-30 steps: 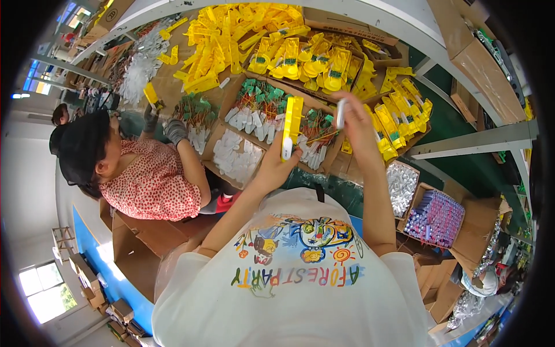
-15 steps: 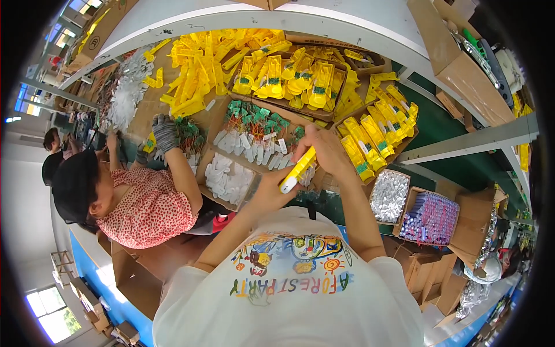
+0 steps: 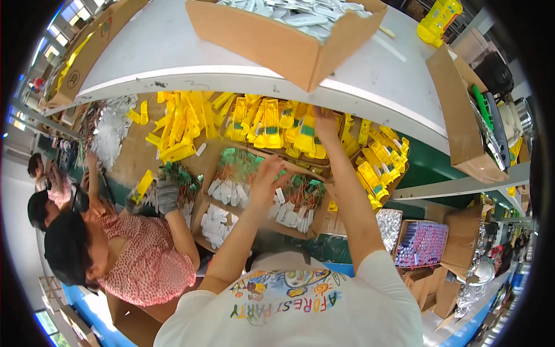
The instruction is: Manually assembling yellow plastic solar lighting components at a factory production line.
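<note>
My right hand [image 3: 325, 124] is stretched far forward over a carton of yellow plastic casings, several with green circuit boards in them. Its fingers close at the edge of one yellow casing [image 3: 306, 132], and its fingertips are partly hidden. Nearer to me, my left hand [image 3: 268, 176] hovers over a divided carton, its fingers loosely bent and apart with nothing visible in them. Under it lie green circuit boards [image 3: 234, 157] with red wires and white plastic pieces [image 3: 230, 192]. One white piece [image 3: 280, 195] lies just below its fingers.
A shelf [image 3: 156, 55] crosses above the far side, bearing a carton [image 3: 260, 43] of white pieces. Loose yellow casings [image 3: 182, 124] are heaped far left. At right stand more filled yellow casings [image 3: 373, 173] and a box of purple cylinders [image 3: 425, 243]. A gloved co-worker [image 3: 147, 248] works at left.
The yellow casing with a white piece has left the space between my hands. My right hand has reached forward to the casings; my left has separated from it. The view has tilted up.
</note>
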{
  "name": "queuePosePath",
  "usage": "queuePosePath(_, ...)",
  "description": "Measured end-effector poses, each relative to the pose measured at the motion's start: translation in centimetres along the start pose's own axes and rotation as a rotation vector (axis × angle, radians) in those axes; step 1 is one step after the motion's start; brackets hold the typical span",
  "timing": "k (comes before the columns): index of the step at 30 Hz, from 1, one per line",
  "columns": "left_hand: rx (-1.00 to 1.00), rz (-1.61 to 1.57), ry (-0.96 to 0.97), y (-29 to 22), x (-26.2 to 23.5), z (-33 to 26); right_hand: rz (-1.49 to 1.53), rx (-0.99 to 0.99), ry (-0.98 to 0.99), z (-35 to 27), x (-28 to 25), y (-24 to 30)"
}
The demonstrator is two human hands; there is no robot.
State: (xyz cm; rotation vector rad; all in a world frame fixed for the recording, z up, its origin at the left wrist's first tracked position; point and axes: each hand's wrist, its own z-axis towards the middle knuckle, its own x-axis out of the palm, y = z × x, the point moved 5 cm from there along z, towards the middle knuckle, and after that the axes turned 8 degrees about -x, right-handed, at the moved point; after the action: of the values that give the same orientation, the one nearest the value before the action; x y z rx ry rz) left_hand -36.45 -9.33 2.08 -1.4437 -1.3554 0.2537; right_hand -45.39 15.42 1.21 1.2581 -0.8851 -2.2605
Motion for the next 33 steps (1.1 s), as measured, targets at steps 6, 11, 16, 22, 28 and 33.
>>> queuePosePath(6, -0.389, -0.424, -0.203, 5.7, -7.1, 3.9, -0.262, -0.069, 0.253, 2.9, -0.4, 6.0)
queuePosePath(11, 0.67, 0.376, -0.415, -6.1, -1.5, -3.0, -0.289, -0.036, 0.157, 0.6, -4.3, -1.8)
queuePosePath(16, 1.662, 0.81, -0.593, -28.3, 6.3, -12.5, -0.224, 0.019, 0.147, -1.2, -5.3, -5.2)
queuePosePath(22, 1.384, 1.466, -0.038, -33.7, 12.5, -8.2, -0.163, 0.117, 0.045, -2.1, -4.4, -10.5)
queuePosePath(28, 1.592, 1.208, -0.24, -32.8, 14.0, -8.5, -0.278, 0.177, 0.162, -1.5, 0.6, -19.2)
queuePosePath(33, 1.677, 1.163, -0.361, -35.2, 9.9, -8.9, -0.209, 0.064, 0.336, -2.9, -0.5, -15.6)
